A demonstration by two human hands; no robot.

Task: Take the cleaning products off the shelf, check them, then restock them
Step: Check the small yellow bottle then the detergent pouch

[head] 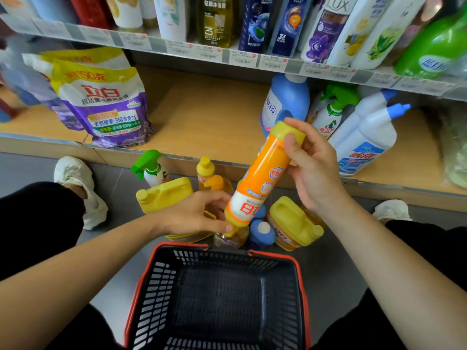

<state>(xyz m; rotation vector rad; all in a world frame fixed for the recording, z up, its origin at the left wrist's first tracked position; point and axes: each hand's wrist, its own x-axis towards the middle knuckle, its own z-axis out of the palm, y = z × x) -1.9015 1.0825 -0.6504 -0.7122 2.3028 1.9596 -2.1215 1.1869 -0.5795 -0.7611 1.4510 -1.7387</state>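
Left grip [199, 213] is curled round the lower end of the orange bottle [262, 173], and its yellow upper end is pinched by the right grip [313, 170]. The bottle is held tilted in front of the shelf [209, 117], above other bottles [290, 218] stood on the floor [118, 180] beyond a black basket [156, 286].

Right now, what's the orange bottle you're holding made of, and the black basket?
The orange bottle looks like plastic with a glossy printed label, going by its sheen. The basket looks like hard, matte moulded plastic: slotted black walls, orange-red rim.
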